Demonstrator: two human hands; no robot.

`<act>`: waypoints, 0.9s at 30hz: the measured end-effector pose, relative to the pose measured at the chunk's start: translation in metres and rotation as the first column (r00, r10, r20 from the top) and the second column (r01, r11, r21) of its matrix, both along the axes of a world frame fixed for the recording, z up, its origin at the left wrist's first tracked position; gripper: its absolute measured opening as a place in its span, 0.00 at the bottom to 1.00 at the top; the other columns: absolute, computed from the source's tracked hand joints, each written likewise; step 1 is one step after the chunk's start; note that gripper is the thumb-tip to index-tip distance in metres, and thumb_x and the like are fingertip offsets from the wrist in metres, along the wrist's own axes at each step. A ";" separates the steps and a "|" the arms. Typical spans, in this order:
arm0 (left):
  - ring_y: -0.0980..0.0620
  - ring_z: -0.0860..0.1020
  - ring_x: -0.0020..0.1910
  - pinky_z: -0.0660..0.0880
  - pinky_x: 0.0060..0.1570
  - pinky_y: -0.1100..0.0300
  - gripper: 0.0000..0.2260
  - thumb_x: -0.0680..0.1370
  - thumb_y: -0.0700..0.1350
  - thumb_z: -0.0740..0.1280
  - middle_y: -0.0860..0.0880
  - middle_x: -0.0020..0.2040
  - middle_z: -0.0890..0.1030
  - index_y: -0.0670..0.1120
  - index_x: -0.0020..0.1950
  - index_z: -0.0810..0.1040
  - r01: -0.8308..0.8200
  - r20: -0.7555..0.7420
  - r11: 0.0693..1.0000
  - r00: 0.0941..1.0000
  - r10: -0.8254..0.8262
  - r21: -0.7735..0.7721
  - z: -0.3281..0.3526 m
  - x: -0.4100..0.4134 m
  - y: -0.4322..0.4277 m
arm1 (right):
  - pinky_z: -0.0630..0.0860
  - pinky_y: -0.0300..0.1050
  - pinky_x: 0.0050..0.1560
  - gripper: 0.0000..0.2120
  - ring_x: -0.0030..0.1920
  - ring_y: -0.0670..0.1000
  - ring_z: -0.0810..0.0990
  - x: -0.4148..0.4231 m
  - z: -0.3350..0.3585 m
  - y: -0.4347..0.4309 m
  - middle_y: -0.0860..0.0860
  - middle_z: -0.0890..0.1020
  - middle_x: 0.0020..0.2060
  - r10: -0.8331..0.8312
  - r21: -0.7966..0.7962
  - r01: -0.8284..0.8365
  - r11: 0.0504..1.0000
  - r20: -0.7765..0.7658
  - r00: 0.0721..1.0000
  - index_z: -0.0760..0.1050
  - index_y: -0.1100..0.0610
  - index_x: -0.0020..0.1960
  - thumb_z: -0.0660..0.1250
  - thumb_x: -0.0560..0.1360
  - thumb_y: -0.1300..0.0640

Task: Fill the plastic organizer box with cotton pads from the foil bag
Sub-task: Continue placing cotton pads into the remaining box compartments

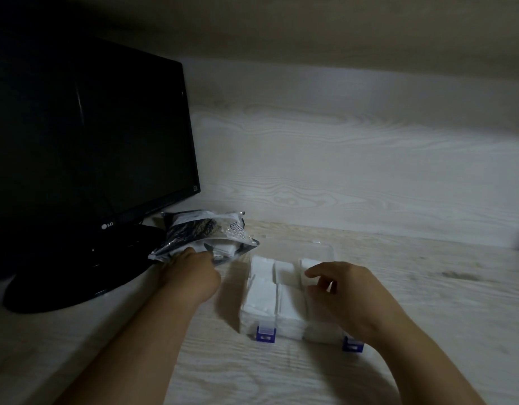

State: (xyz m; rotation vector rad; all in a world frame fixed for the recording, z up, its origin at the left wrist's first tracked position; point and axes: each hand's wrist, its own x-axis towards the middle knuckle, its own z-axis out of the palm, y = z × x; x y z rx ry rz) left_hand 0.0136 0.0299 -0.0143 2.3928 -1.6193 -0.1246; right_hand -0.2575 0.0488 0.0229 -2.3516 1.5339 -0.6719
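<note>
Head view: at centre-left, the left hand reaches into the foil bag. Its fingers are hidden, so the grasp is unclear. At lower centre, the right hand bends over the nearly full organizer box, and I cannot tell if it holds anything. The crowded cotton pads may spill out.

Dim nook on my feed, pale wood grain all round. The desk is light wood-grain laminate, grain running approx. L to R. Behind it a back panel in the same pale grain stands upright and meets the desk along a straight edge. Above, a plain beige board overhangs, mostly in shadow. Far L: a black monitor, screen dark, w/ a logo on the bottom bezel. It sits on a glossy black oval base on the desk. Light is weak: brightest on the mid and R part of the back panel, while the L side and top corner go nearly black.
</note>
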 end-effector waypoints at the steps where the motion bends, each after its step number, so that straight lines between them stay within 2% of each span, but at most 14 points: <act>1: 0.42 0.69 0.68 0.69 0.65 0.51 0.19 0.76 0.49 0.61 0.44 0.69 0.70 0.51 0.67 0.73 0.003 -0.003 1.000 1.000 -0.003 -0.008 0.000 0.000 0.000 | 0.70 0.29 0.38 0.13 0.40 0.37 0.75 0.000 0.000 0.000 0.36 0.75 0.40 0.000 -0.001 0.000 1.000 -0.001 1.000 0.77 0.41 0.62 0.65 0.78 0.49; 6: 0.42 0.69 0.68 0.68 0.64 0.52 0.20 0.76 0.49 0.62 0.44 0.68 0.71 0.52 0.68 0.69 -0.001 -0.001 0.999 1.000 0.001 -0.033 0.000 0.000 0.001 | 0.70 0.29 0.38 0.13 0.40 0.38 0.75 0.000 0.000 -0.001 0.37 0.76 0.41 -0.003 0.003 0.003 1.000 0.001 1.000 0.77 0.42 0.62 0.65 0.78 0.49; 12: 0.43 0.70 0.67 0.69 0.64 0.53 0.21 0.76 0.50 0.62 0.45 0.68 0.71 0.55 0.69 0.70 0.009 -0.002 0.999 1.000 -0.009 -0.031 0.000 0.000 0.002 | 0.70 0.29 0.38 0.13 0.41 0.39 0.76 0.000 0.000 -0.001 0.38 0.76 0.41 -0.004 0.004 0.004 1.000 0.011 1.000 0.77 0.41 0.62 0.65 0.78 0.49; 19: 0.42 0.71 0.66 0.71 0.62 0.52 0.18 0.76 0.50 0.62 0.44 0.67 0.72 0.47 0.65 0.73 -0.012 0.012 1.000 1.000 0.013 -0.007 0.002 -0.002 0.001 | 0.71 0.31 0.41 0.13 0.42 0.40 0.76 0.000 0.001 0.000 0.38 0.76 0.41 -0.003 -0.005 0.003 1.000 0.006 1.000 0.77 0.42 0.62 0.65 0.78 0.49; 27: 0.41 0.70 0.67 0.69 0.63 0.52 0.18 0.77 0.51 0.61 0.42 0.67 0.71 0.49 0.66 0.74 -0.003 0.076 1.000 0.997 0.002 0.013 0.002 -0.003 0.001 | 0.70 0.30 0.39 0.13 0.41 0.39 0.76 0.000 0.001 0.000 0.37 0.76 0.40 0.004 -0.005 -0.003 1.000 0.007 1.000 0.77 0.42 0.62 0.65 0.78 0.49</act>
